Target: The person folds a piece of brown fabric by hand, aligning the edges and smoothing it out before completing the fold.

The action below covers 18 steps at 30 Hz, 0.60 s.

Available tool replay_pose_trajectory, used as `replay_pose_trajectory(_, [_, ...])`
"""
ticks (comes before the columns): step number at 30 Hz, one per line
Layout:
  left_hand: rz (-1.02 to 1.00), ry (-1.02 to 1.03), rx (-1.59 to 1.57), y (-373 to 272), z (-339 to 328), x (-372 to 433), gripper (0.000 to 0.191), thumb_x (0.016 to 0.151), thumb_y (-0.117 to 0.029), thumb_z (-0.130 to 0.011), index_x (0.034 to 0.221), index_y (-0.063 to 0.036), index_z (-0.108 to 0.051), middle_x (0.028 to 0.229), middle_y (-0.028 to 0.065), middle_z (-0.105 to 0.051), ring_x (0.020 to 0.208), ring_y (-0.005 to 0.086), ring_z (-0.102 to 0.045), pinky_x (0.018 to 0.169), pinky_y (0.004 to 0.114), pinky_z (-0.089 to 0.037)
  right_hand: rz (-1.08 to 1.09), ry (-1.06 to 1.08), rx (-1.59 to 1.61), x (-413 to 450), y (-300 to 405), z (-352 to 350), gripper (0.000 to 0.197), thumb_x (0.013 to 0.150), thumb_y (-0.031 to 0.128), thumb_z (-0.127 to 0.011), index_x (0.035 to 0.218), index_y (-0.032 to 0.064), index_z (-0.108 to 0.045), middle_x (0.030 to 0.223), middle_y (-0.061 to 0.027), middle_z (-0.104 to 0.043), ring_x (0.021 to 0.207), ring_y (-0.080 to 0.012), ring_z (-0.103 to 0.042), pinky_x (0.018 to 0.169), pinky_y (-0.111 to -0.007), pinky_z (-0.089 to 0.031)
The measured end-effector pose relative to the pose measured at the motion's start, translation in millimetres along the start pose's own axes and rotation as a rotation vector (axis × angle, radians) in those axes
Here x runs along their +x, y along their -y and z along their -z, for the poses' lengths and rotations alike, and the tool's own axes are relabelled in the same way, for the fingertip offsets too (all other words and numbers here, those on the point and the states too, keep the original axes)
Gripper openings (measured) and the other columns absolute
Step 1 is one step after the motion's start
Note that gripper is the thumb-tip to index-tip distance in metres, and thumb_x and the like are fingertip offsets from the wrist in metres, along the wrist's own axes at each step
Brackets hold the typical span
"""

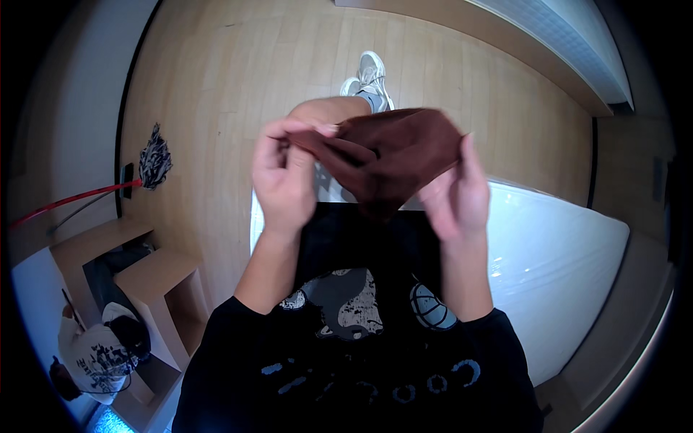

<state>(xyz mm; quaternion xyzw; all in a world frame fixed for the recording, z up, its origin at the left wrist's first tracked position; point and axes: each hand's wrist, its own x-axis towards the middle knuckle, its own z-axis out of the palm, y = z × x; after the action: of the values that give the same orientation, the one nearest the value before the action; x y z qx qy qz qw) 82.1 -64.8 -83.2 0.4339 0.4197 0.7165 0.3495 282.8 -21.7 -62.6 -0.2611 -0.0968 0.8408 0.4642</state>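
Note:
A dark brown piece of fabric [398,151] is stretched between my two hands above my lap, partly folded and a little blurred. My left hand [287,168] pinches its left corner between thumb and fingers. At the cloth's right edge, my right hand [460,189] grips it with the fingers behind and along the side. The fabric sags to a point in the middle, over the hem of my black printed shirt. What kind of article it is, I cannot tell.
I sit on a white plastic-covered mattress [552,270]. A mop [155,162] with a red handle lies at the left. Below it stand wooden shelf units [157,270], with another person [97,352] beside them. A long wooden-edged unit [520,59] runs across the upper right.

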Motion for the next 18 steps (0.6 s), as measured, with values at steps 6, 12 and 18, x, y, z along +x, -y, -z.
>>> replay_pose_trajectory(6, [-0.067, -0.251, -0.025, -21.4, 35.7, 39.6, 0.013, 0.099, -0.005, -0.05, 0.111, -0.0018, -0.051, 0.105, 0.0131, -0.059, 0.097, 0.0188, -0.057, 0.089, 0.032, -0.047, 0.249, 0.155, 0.045, 14.2, 60.2, 8.2, 0.043, 0.104, 0.037, -0.036, 0.125, 0.004, -0.054, 0.123, -0.0113, -0.062, 0.113, -0.0247, -0.058, 0.097, -0.04, -0.045])
replay_pose_trajectory(12, [-0.198, -0.104, 0.097, -25.8, 64.4, 54.4, 0.018, 0.098, -0.011, -0.052, 0.114, -0.0017, -0.052, 0.109, 0.014, -0.059, 0.105, 0.0217, -0.057, 0.097, 0.039, -0.045, 0.494, 0.129, -0.139, -1.9, 82.8, 13.2, 0.035, 0.103, 0.032, -0.041, 0.118, 0.0062, -0.06, 0.114, -0.0084, -0.066, 0.104, -0.0207, -0.061, 0.084, -0.036, -0.047])
replay_pose_trajectory(18, [0.043, 0.118, 0.24, -6.0, 92.6, -5.4, 0.016, 0.096, -0.011, -0.058, 0.107, -0.0006, -0.053, 0.098, 0.0152, -0.06, 0.095, 0.0257, -0.059, 0.089, 0.041, -0.049, 0.592, -0.326, -0.42, -30.6, 46.9, 35.6, 0.042, 0.097, 0.007, -0.049, 0.137, 0.0029, -0.038, 0.118, -0.0179, -0.059, 0.102, -0.0225, -0.062, 0.086, -0.036, -0.053])
